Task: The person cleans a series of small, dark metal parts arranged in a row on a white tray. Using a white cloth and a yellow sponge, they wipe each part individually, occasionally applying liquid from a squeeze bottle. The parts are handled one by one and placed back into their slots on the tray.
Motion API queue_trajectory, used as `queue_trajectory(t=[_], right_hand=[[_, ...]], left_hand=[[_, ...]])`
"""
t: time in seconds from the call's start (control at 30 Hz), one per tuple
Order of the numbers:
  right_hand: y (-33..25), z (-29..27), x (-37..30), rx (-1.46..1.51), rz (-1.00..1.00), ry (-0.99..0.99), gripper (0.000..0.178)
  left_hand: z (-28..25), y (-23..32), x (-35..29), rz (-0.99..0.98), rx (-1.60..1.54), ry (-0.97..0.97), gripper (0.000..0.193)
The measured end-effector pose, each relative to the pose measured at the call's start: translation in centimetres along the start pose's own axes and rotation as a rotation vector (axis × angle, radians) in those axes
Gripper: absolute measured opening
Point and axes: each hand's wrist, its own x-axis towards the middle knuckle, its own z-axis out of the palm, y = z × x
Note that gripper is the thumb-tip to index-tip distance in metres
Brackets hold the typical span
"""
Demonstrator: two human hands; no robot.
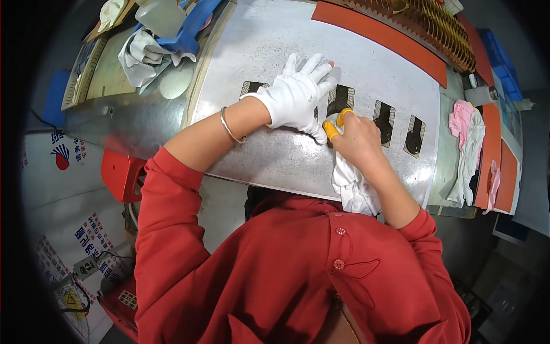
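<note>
My left hand (295, 94), in a white glove with one bare fingertip showing, lies flat with fingers spread on a large pale metal sheet (252, 49). Several mesh windows with dark keyhole-like shapes run across this sheet; one dark window (342, 98) sits between my two hands. My right hand (360, 140), with yellow finger covers on the thumb and a finger, pinches a white cloth (346, 180). The cloth is pressed at the lower end of that window and hangs toward the sheet's near edge. To the right are two more windows, a larger one (384, 123) and a smaller one (414, 136).
An orange strip (381, 39) lies along the far edge, with a brown slatted rack (427, 26) behind it. A blue tray (186, 28), a translucent bottle (161, 16) and crumpled cloth (140, 56) are at far left. Pink and white cloths (467, 146) hang at right. A red stool (121, 174) stands at lower left.
</note>
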Motion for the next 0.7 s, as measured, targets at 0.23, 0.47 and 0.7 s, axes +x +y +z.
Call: queue_trajectory(t=[0.23,0.47,0.7], right_hand=[[0.0,-0.2,-2.7,-0.055,-0.105,-0.12,0.035],[-2.8,-2.7,3.3,-0.013,-0.137,-0.035,0.034],[-4.0,-0.1,9.3,-0.012,-0.105,-0.028,0.032]], left_hand=[[-1.0,-2.3,-2.6,-0.038,-0.098,0.112,0.102],[0.1,-2.4,-6.7,-0.213,0.025,0.147,0.094],[1.2,-1.8,-6.7,-0.302,0.047,0.207,0.086]])
